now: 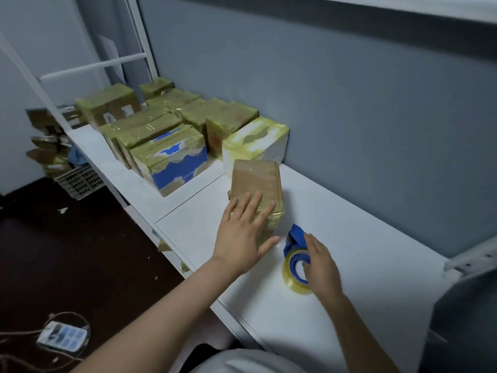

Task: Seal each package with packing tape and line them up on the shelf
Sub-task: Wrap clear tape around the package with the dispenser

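Now left hand (pixel 242 230) spreads straight fingers on the brown taped cardboard package (pixel 255 179), probably smoothing tape; beside it, right hand (pixel 321 267) grips the blue-cored clear tape roll (pixel 292 267).

Your nearest package (pixel 255 181) is plain brown cardboard, its taped near end tinged yellow-green. Behind it, the white package (pixel 258 142) carries pale yellow tape bands and a grey-brown blotch on top. The blue package (pixel 174 168) shows bright blue and white patches (a ragged, cloud-like edge between them) under olive-yellow tape. The other packages (pixel 231 114) read olive-green over brown. Your tape dispenser (pixel 295 236) is deep blue; its tape roll (pixel 295 288) is translucent pale yellow around a blue core. The shelf (pixel 349 238) is white, the wall (pixel 322 103) grey-blue, the floor (pixel 80 238) dark reddish-brown.
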